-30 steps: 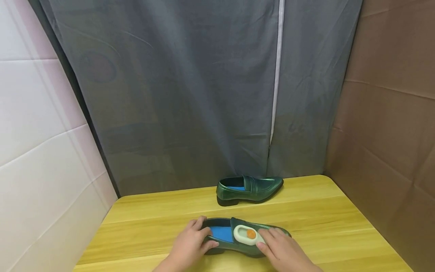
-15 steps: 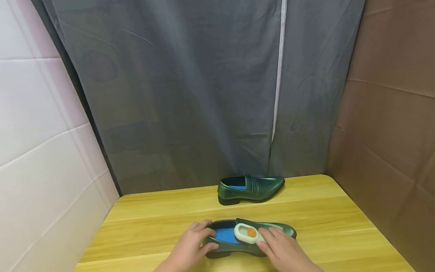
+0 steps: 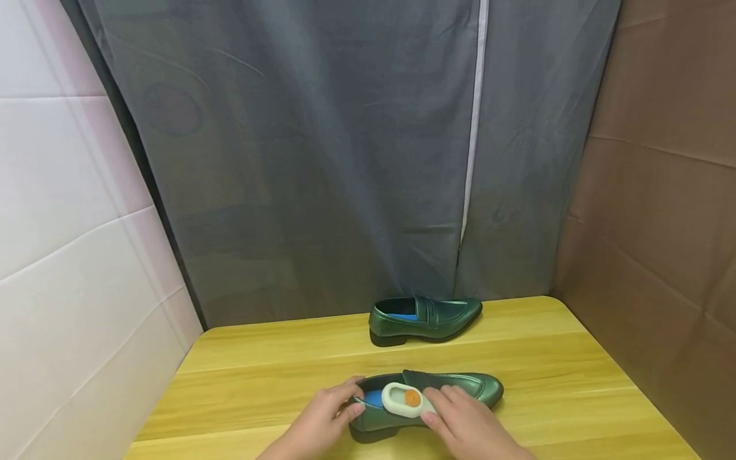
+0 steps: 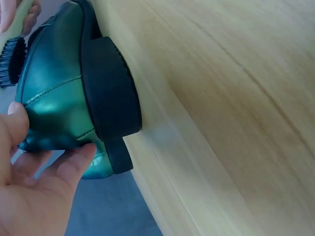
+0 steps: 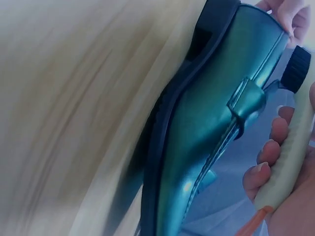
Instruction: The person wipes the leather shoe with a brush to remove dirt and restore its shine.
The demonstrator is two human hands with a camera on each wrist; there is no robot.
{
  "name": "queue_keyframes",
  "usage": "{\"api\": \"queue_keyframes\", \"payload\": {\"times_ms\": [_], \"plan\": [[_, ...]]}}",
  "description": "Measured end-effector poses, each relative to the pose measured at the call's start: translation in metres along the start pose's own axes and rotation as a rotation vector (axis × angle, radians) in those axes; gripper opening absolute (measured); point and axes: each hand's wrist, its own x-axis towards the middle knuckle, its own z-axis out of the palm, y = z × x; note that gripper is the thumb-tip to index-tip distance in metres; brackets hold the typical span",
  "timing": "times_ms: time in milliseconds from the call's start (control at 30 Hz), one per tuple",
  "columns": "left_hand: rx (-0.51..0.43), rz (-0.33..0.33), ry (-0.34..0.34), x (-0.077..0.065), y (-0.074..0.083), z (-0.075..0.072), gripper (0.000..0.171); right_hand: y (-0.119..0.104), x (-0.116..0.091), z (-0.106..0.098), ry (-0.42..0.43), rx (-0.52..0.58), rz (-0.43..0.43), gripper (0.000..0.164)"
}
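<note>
A dark green loafer (image 3: 487,388) with a blue insole lies sole down on the table, toe to the right. My left hand (image 3: 319,416) grips its heel end; in the left wrist view the thumb and fingers pinch the heel counter above the black heel (image 4: 112,88). My right hand (image 3: 473,420) holds a cream brush (image 3: 392,401) with an orange button over the shoe's opening. Black bristles (image 4: 12,61) face the upper near the collar. In the right wrist view fingers curl round the brush handle (image 5: 290,157), and an orange cord (image 5: 253,221) hangs from its end.
A matching green loafer (image 3: 443,319) stands at the table's back edge, toe to the right. The yellow wood-grain table (image 3: 253,377) is bounded by a grey curtain (image 3: 322,191) behind, a white panel (image 3: 86,287) left and a brown one (image 3: 650,255) right.
The brush in my right hand has moved left, from the strap to the shoe's opening. The held loafer has shifted slightly right, with my left hand still at its heel.
</note>
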Motion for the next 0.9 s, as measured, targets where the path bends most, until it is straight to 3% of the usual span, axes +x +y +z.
{"api": "queue_keyframes", "payload": {"times_ms": [200,533,900], "plan": [[0.035,-0.014,0.043,0.004,0.000,0.000,0.014,-0.008,0.011,0.004,-0.038,0.019,-0.036,0.050],[0.051,-0.044,0.036,0.014,0.005,-0.004,0.013,-0.017,0.025,0.010,0.181,-0.126,-0.170,0.038],[0.023,-0.090,0.080,0.024,-0.003,-0.009,0.020,-0.024,0.035,0.010,0.209,-0.243,-0.162,0.041]]}}
